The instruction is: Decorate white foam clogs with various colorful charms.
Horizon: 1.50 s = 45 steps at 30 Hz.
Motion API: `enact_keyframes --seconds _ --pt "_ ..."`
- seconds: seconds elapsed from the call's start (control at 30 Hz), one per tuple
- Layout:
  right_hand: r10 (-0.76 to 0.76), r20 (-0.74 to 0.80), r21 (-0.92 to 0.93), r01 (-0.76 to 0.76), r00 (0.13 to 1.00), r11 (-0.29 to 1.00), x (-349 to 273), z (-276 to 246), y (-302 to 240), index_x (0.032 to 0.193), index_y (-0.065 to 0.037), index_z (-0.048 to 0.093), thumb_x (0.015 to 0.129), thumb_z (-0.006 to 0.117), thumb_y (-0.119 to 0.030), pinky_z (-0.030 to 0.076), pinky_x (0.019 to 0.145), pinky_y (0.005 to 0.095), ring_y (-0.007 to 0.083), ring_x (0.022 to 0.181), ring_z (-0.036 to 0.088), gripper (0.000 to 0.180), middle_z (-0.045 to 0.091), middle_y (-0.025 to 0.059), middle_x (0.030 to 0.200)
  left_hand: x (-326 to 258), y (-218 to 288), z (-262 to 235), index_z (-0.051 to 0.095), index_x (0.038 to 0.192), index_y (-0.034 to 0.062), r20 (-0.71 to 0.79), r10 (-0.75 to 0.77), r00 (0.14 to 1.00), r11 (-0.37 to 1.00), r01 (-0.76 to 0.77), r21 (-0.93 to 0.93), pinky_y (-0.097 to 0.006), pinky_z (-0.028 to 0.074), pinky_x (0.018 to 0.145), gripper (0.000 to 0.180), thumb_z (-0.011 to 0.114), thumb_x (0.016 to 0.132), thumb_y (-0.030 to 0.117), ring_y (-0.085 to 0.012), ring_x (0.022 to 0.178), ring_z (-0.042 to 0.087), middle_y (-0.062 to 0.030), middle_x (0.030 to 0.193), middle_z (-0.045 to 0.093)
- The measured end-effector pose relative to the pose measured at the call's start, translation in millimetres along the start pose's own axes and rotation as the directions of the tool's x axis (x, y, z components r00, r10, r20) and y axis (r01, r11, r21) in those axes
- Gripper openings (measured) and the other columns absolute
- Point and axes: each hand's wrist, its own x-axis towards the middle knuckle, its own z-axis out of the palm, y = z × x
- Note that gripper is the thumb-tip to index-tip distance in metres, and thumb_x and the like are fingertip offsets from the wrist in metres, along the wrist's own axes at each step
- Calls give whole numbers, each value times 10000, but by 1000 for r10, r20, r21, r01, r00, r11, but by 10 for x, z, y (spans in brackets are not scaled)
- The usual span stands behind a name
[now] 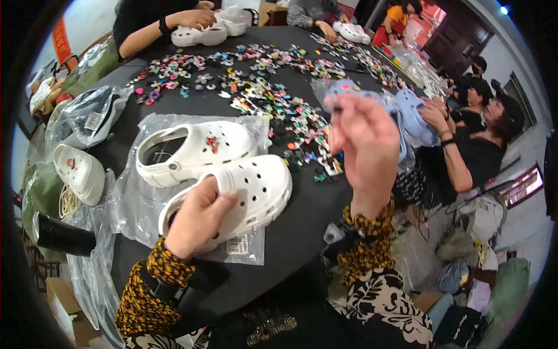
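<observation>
My left hand (200, 215) is closed around the strap side of a white clog (264, 189), thumb on top. This clog's holes look bare. Beyond it, touching it, lies a second white clog (232, 135) with a red charm (213, 144) on its upper. A clear plastic bag (129, 198) is spread under both. My right hand (366, 136) is raised over the table to the right, fingertips pinched together. Something small and dark seems to show at the fingertips, too blurred to name. Scattered colourful shoe charms (299, 119) lie behind that hand.
Another white clog (81, 171) stands at the left beside a dark cylinder (64, 234) and clear bags (87, 119). At the right, a co-worker handles light-blue clogs (415, 116). Across the black table (203, 96), other people's hands work at white clogs (200, 36).
</observation>
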Motion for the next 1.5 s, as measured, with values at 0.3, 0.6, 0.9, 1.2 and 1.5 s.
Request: enact_keyframes --seconds 0.3,0.6,0.9,1.2,1.5 --pt "44 30 651 -53 999 757 676 -380 -122 1068 -39 618 942 573 -172 333 541 263 73 576 395 189 566 -4 785 -48 -58 13 582 1177 -41 -54 23 998 998 -20 56 -250 472 807 302 553 944 150 -97 886 594 -41 1007 666" --pt "-192 -30 207 194 981 959 256 -8 -355 984 -23 599 929 561 -119 414 553 228 63 598 469 117 631 34 858 -64 22 16 607 1068 -77 -51 -44 998 997 40 -67 -225 464 679 307 556 963 206 -53 755 548 -21 864 649" --pt "-87 332 -640 292 939 711 -415 231 598 960 -9 635 851 624 -18 465 738 321 212 805 609 110 619 88 877 -75 -25 50 639 1056 -59 -50 33 998 999 -32 18 -242 472 680 270 533 964 171 -62 755 558 -35 860 673" --pt "-145 474 -665 460 869 589 -469 227 630 931 -43 615 818 625 -48 414 796 392 267 853 573 114 596 85 890 -95 -66 71 639 1032 -58 -60 125 990 990 -120 80 -264 477 659 249 540 944 152 -72 727 566 -61 808 673" --pt "-154 438 -642 428 886 636 -452 173 648 911 -32 628 798 665 -28 418 758 359 260 806 589 119 635 76 857 -111 -19 114 634 996 -62 -62 159 985 981 -150 126 -291 479 638 267 555 942 187 -89 700 563 -83 768 662"
